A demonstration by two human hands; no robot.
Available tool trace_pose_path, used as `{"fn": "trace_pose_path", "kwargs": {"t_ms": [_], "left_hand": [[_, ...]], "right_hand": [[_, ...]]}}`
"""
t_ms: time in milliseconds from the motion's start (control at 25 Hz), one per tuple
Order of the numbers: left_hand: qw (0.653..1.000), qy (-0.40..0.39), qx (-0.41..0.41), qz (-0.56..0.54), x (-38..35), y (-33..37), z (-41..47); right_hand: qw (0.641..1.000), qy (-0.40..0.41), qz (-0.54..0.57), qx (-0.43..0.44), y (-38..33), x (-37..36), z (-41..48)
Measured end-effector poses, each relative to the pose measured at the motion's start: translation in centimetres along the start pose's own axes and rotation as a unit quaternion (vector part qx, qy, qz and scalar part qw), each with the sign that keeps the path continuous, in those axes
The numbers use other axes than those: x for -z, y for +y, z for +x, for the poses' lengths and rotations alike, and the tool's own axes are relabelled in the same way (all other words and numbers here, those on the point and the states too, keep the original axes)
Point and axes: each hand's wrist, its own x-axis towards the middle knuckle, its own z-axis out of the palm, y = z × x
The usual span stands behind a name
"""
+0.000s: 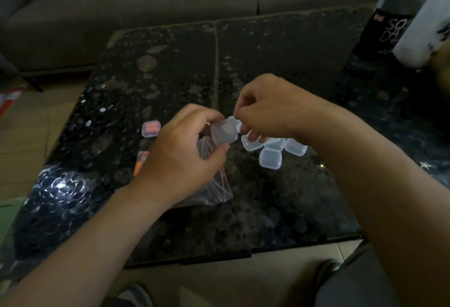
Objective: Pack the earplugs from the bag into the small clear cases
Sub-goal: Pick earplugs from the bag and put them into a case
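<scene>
**A:** Dim light here. The dark speckled table (170,63) fills the view, and a black bottle (389,21) at the far right is blurred and cut off by the frame.

**B:** The bag?

**A:** The clear bag (215,191) is mostly hidden under the left wrist. Orange shapes (140,164) peek out beside it, too few showing to count.

**B:** Cases?

**A:** The empty cases (270,158) are clustered partly beneath the right hand. The filled case (145,134), left of both hands, holds pinkish earplugs (152,128).

**B:** And the hands?

**A:** The left hand (180,153) curls round the held case (224,133) above the table. The right hand (267,109) pinches its far corner. I can't tell what's inside it.
</scene>
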Motion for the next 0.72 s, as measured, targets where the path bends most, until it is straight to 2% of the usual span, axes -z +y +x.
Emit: {"fn": "trace_pose_path", "kwargs": {"t_ms": [120, 320, 440, 520, 600, 720], "left_hand": [[1.0, 0.014, 0.011, -0.017, 1.4, -0.8, -0.2], [0.998, 0.007, 0.028, -0.055, 2.9, -1.6, -0.9], [0.985, -0.005, 0.076, -0.157, 3.8, -1.5, -0.9], [0.97, 0.003, 0.114, -0.216, 4.6, -1.3, -0.8], [0.961, 0.024, 0.149, -0.233, 5.2, -1.2, -0.7], [0.952, 0.038, 0.181, -0.246, 5.4, -1.1, -0.7]], "right_hand": [[0.991, -0.058, 0.122, 0.012, -0.6, -0.5, -0.5], [0.977, -0.093, 0.186, 0.038, -1.1, -2.5, -0.4], [0.96, -0.102, 0.26, 0.034, -1.6, -3.5, -0.3], [0.93, -0.121, 0.345, 0.015, -2.0, -3.6, -0.4], [0.91, -0.126, 0.394, 0.004, -2.5, -3.8, -0.5], [0.909, -0.106, 0.403, -0.001, -3.3, -4.5, -0.5]]}}
